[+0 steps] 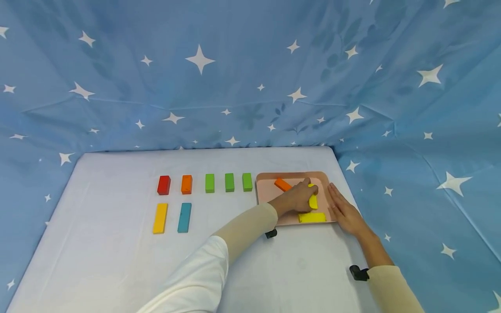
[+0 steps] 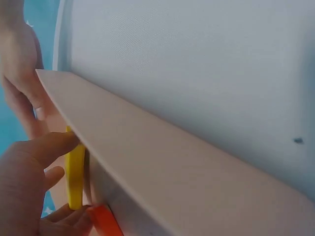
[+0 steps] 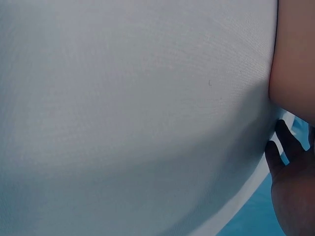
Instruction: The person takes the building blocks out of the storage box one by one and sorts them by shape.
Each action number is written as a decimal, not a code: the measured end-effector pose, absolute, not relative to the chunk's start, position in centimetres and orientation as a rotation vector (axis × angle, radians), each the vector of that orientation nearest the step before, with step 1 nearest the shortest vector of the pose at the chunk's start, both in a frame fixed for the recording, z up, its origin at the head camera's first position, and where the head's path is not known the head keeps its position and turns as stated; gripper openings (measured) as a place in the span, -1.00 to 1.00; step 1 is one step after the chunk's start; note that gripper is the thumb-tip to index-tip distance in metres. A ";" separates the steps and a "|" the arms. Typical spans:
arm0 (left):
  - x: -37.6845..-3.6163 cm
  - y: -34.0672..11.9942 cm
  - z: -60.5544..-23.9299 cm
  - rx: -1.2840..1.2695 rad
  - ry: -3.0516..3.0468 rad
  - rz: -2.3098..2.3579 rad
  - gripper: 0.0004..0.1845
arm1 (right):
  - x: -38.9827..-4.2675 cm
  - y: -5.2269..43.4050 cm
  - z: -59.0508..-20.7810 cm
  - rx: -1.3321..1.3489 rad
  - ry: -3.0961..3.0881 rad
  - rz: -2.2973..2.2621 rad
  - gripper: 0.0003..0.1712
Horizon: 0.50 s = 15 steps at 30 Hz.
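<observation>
Currently a yellow block [image 1: 313, 201] is pinched in the left hand [image 1: 299, 196], inside the pink tray [image 1: 266, 198] at the table's far right. In the left wrist view the block [image 2: 75, 177] is seen clamped between thumb and fingers, on its narrow edge against the tray wall [image 2: 162, 162], probably to get purchase on it. A second yellow block [image 1: 312, 217] is laid flat along the tray's near rim, and an orange block [image 1: 282, 184] is set askew toward the far left corner, just beside the left hand. The right hand [image 1: 344, 211] is laid flat, fingers straight and together, against the tray's right rim, likely to stop it sliding. Outside the tray, blocks are lined up on the white table [image 1: 98, 261]: red [image 1: 163, 185], orange [image 1: 186, 184] and three green [image 1: 229, 182] in a row, yellow [image 1: 160, 218] and teal [image 1: 184, 217] nearer.
</observation>
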State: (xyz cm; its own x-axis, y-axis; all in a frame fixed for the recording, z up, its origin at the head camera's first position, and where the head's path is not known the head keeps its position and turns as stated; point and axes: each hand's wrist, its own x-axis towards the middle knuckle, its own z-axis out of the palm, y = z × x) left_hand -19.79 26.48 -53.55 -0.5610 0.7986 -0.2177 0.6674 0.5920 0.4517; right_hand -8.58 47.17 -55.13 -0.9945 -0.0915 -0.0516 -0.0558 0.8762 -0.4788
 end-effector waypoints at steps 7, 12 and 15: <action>-20.1 24.3 -52.9 1.188 2.434 0.559 -0.38 | -8.7 46.8 -55.4 -0.094 2.964 -0.742 -0.27; -20.1 21.5 -51.8 1.206 2.419 0.637 -0.38 | -8.6 46.8 -55.6 -0.114 2.994 -0.748 -0.28; -20.0 19.8 -51.0 1.269 2.413 0.678 -0.38 | -8.5 46.9 -55.7 -0.156 3.028 -0.756 -0.29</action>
State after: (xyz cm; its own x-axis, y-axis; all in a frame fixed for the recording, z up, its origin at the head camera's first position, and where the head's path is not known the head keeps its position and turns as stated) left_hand -19.96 19.78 -51.00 -0.5486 0.8333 -0.0680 0.6759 0.4898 0.5506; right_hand -8.45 46.89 -55.74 -0.9948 -0.1010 0.0080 -0.0929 0.8781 -0.4694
